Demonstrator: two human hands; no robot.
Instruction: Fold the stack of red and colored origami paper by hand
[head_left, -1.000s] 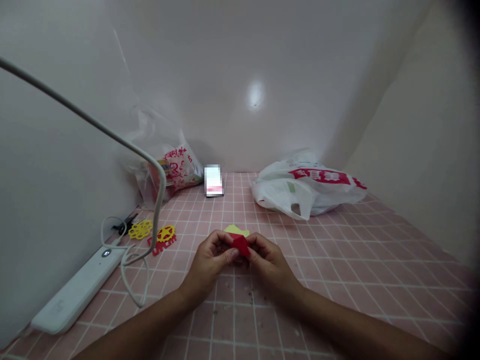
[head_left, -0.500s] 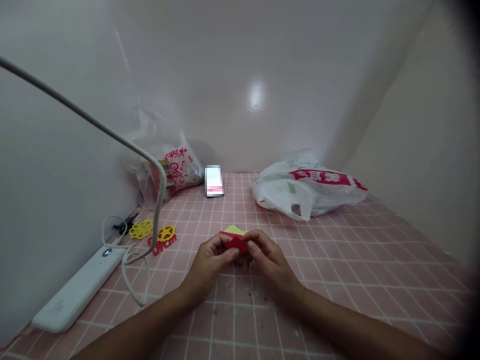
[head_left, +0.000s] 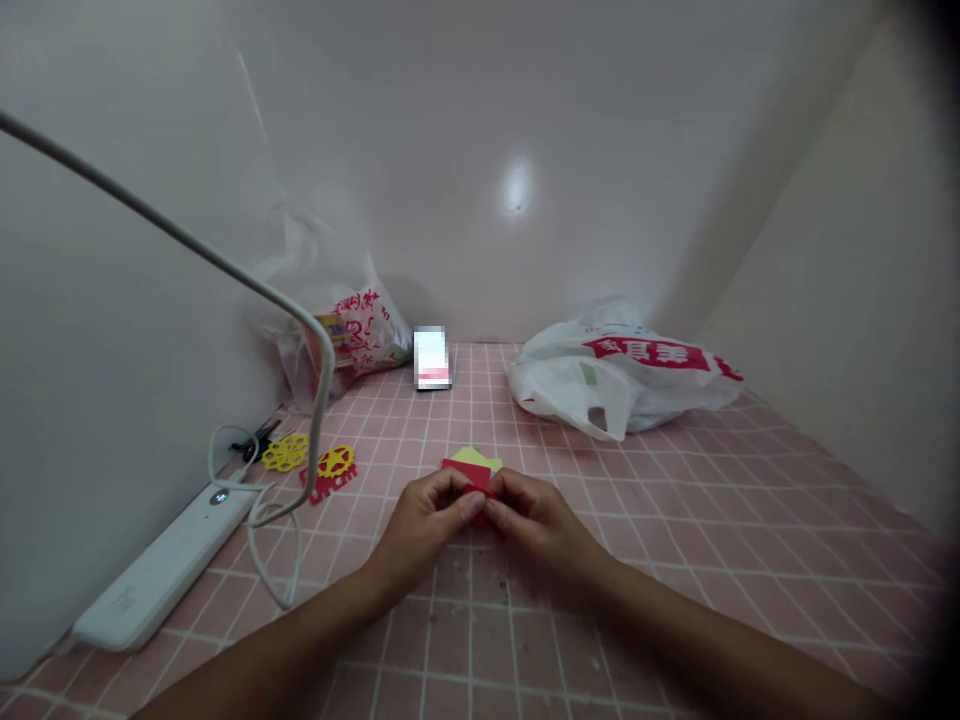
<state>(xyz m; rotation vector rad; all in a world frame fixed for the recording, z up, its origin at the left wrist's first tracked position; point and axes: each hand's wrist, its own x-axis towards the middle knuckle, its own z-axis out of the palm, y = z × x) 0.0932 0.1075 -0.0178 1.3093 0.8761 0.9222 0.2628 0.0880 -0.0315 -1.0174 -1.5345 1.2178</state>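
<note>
Between my hands is a small piece of red paper (head_left: 480, 491), pinched at its edges and mostly hidden by the fingers. My left hand (head_left: 435, 510) grips it from the left with thumb and forefinger. From the right, my right hand (head_left: 532, 515) pinches the same piece, its fingertips almost meeting those of the left. Just beyond the fingertips lie a red sheet (head_left: 466, 470) and yellow paper (head_left: 470, 455); whether the red sheet joins the held piece I cannot tell.
At left lie yellow cutouts (head_left: 335, 461), a red cutout (head_left: 330, 487) and a white power bank (head_left: 169, 565) with a looping cable (head_left: 324, 400). Farther back stand a plastic bag (head_left: 367, 330), a lit phone (head_left: 432, 358) and a white bag (head_left: 622, 375). Pink tiled surface (head_left: 712, 580) lies underneath.
My thumbs have come closer together over the red paper, and its raised corner no longer shows. More of the red sheet beyond shows. The whole view has shifted slightly.
</note>
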